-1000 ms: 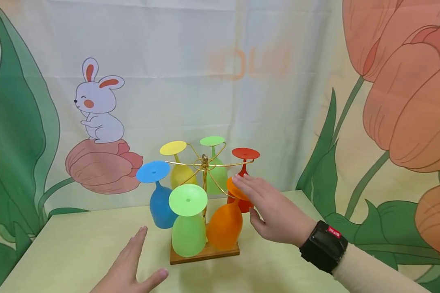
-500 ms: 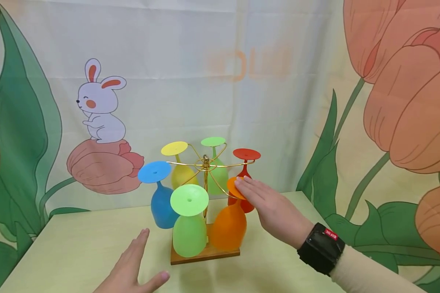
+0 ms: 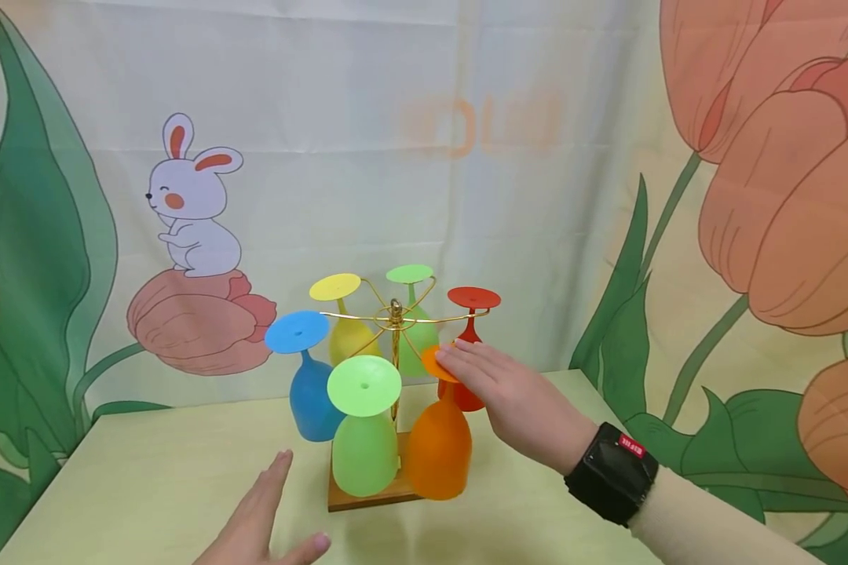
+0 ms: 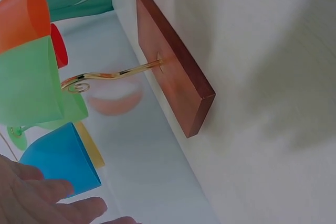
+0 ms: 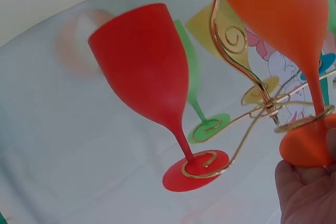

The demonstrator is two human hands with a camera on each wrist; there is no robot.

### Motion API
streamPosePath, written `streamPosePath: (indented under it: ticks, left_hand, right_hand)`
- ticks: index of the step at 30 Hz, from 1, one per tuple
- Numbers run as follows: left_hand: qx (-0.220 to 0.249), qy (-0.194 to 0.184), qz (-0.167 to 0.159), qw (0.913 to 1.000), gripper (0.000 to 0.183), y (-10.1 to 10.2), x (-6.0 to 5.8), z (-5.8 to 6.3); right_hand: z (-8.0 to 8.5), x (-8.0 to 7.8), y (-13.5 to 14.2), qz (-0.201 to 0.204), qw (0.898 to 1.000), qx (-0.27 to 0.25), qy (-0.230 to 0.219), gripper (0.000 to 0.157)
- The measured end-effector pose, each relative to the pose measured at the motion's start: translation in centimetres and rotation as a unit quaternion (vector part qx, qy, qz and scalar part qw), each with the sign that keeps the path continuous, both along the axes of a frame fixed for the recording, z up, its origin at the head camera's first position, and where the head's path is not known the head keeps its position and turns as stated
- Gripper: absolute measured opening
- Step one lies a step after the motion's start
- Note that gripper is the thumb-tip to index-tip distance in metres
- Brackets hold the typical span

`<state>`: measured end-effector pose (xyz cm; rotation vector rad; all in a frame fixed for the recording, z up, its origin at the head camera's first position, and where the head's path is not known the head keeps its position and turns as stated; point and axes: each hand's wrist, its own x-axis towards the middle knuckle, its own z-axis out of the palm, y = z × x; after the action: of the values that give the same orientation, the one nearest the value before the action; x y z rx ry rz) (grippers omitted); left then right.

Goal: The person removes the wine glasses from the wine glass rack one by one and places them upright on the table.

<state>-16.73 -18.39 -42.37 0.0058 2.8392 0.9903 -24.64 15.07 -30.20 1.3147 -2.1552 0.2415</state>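
Note:
Several coloured plastic goblets hang upside down on a gold wire rack [image 3: 396, 314]. My right hand [image 3: 516, 396] pinches the foot of the orange goblet [image 3: 440, 455], fingers along the top of the foot and the thumb mostly hidden. In the right wrist view, the gold loop lies around the orange stem just at its foot. My left hand [image 3: 250, 510], holding nothing, is spread low in front of the blue goblet [image 3: 314, 399] and the front green goblet [image 3: 364, 455].
Also hanging are a red goblet [image 5: 144, 61], a yellow goblet [image 3: 353, 337] and a rear green goblet [image 3: 417, 333]. The rack's wooden base [image 4: 173, 77] stands on a pale table [image 3: 134, 471]. A printed curtain [image 3: 339, 196] closes off the back.
The orange goblet first tilts and swings right, then shifts slightly left and toward me, with my right hand on its foot. My left hand has moved slightly right.

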Motion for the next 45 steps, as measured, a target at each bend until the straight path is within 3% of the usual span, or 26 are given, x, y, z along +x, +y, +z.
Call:
streamPosePath:
  ticks: [6, 13, 24, 31, 40, 45]
  left_hand:
    - [0.051, 0.036, 0.009, 0.998, 0.116, 0.6, 0.7, 0.2]
    - [0.134, 0.015, 0.027, 0.9905, 0.11, 1.5, 0.5, 0.8]
    - [0.131, 0.044, 0.021, 0.9902, 0.106, 1.7, 0.9, 0.6]
    - [0.129, 0.034, 0.025, 0.9908, 0.11, 1.6, 0.8, 0.4]
    - [0.123, 0.026, 0.028, 0.9916, 0.112, 1.1, 0.9, 0.3]
    - [0.119, 0.012, 0.033, 0.9923, 0.114, 0.9, 1.0, 0.3]
  right_hand:
    - [1.1, -0.4, -0.9, -0.018, 0.999, -0.003, -0.031, 0.065]
    - [1.4, -1.1, -1.0, -0.02, 0.999, -0.011, -0.037, 0.059]
    - [1.1, -2.9, -0.9, -0.064, 0.997, -0.012, -0.051, 0.057]
    - [1.1, -2.4, 1.0, -0.117, 0.99, -0.026, -0.072, 0.055]
    - [-1.4, -1.5, 3.9, -0.153, 0.986, -0.04, -0.05, 0.055]
    - [-3.9, -1.3, 4.8, -0.188, 0.978, -0.038, -0.078, 0.053]
